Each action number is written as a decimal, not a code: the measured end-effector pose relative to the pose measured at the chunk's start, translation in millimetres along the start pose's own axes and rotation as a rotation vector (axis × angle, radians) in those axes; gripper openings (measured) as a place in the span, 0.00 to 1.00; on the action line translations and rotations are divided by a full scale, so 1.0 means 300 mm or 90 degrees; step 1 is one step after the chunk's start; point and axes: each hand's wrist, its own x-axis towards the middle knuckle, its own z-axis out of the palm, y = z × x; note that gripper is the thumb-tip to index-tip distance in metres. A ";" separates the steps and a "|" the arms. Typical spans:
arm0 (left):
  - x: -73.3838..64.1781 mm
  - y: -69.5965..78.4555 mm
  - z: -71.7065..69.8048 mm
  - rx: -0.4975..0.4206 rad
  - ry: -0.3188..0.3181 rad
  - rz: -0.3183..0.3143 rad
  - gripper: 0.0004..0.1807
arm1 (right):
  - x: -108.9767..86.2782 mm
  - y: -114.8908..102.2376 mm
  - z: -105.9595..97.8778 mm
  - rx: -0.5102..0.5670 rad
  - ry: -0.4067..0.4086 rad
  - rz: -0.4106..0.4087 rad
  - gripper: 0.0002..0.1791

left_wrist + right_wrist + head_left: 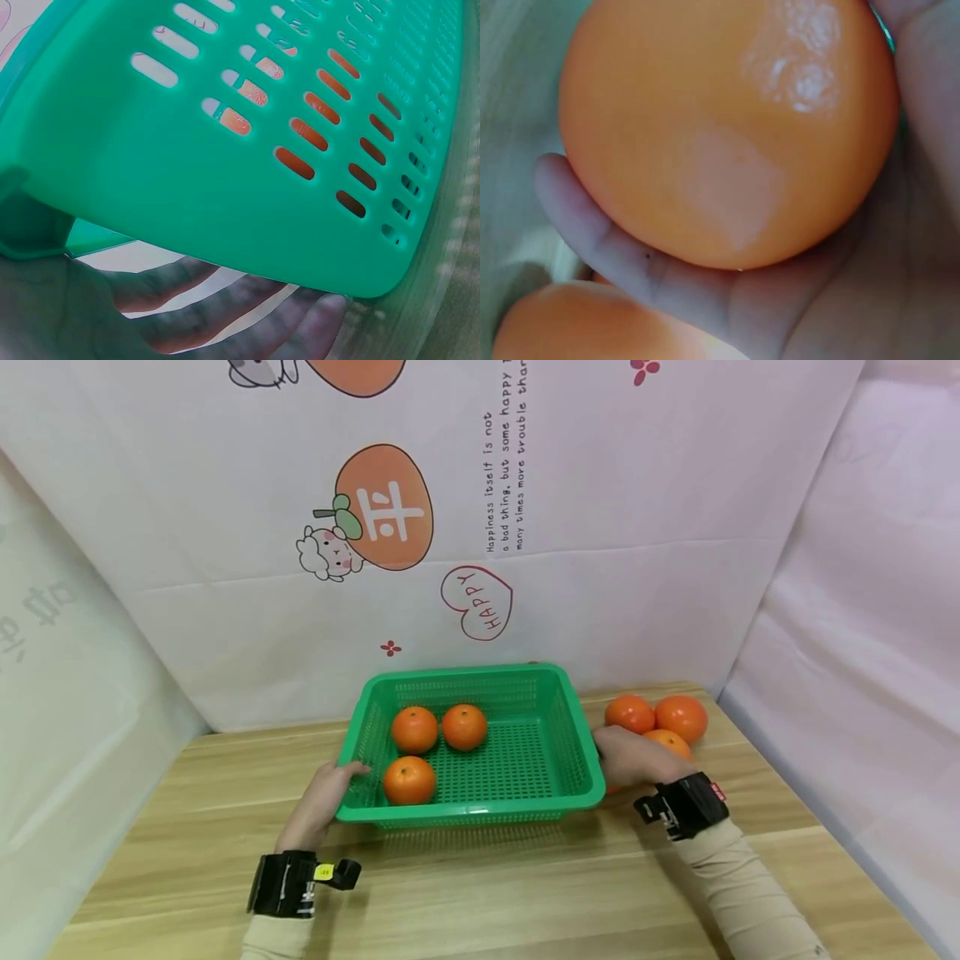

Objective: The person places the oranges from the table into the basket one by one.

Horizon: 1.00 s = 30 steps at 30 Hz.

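Note:
A green plastic basket [480, 811] with slotted walls stands on the table, three oranges [464, 727] inside it toward its left. My left hand [318, 802] grips the basket's left side, thumb over the rim; the left wrist view shows its fingers [217, 315] against the outside of the wall. Just outside the basket's right wall is my right hand [637, 757]. In the right wrist view it holds an orange [720, 142], fingers curled around the fruit. From the head camera that orange is almost wholly hidden by the hand and the rim.
Beyond my right hand, three more oranges [681, 719] sit together on the wooden table [480, 893] near its back right corner. A white printed cloth [600, 610] hangs behind the table, and pale cloth also borders the left and right sides.

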 end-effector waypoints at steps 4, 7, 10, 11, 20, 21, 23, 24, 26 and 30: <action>0.001 -0.001 -0.002 -0.005 -0.002 0.003 0.33 | 0.002 0.001 -0.011 0.138 0.018 0.002 0.10; 0.000 -0.001 -0.002 -0.008 -0.003 0.005 0.33 | 0.003 0.002 -0.017 0.132 0.020 0.004 0.09; -0.002 0.000 -0.001 -0.008 -0.002 0.007 0.33 | 0.003 0.001 -0.023 0.120 0.024 0.010 0.10; -0.003 0.000 0.000 -0.007 -0.002 0.007 0.33 | 0.003 0.001 -0.024 0.114 0.025 0.011 0.10; -0.003 0.000 0.000 0.001 -0.004 0.009 0.33 | -0.001 -0.001 -0.041 0.101 0.020 0.029 0.15; -0.004 0.000 0.000 0.000 -0.004 0.009 0.33 | -0.002 -0.002 -0.043 0.100 0.020 0.029 0.15; -0.004 0.000 0.000 -0.001 -0.003 0.008 0.33 | -0.006 -0.005 -0.047 0.095 0.020 0.031 0.16; -0.004 0.000 0.000 -0.002 -0.002 0.007 0.33 | -0.008 -0.007 -0.049 0.093 0.021 0.031 0.16; -0.004 0.000 0.000 0.000 -0.001 0.007 0.33 | -0.013 -0.009 -0.055 0.087 0.026 0.031 0.17; -0.001 -0.001 0.000 0.005 0.001 0.006 0.33 | -0.025 -0.012 -0.069 0.067 0.042 0.030 0.19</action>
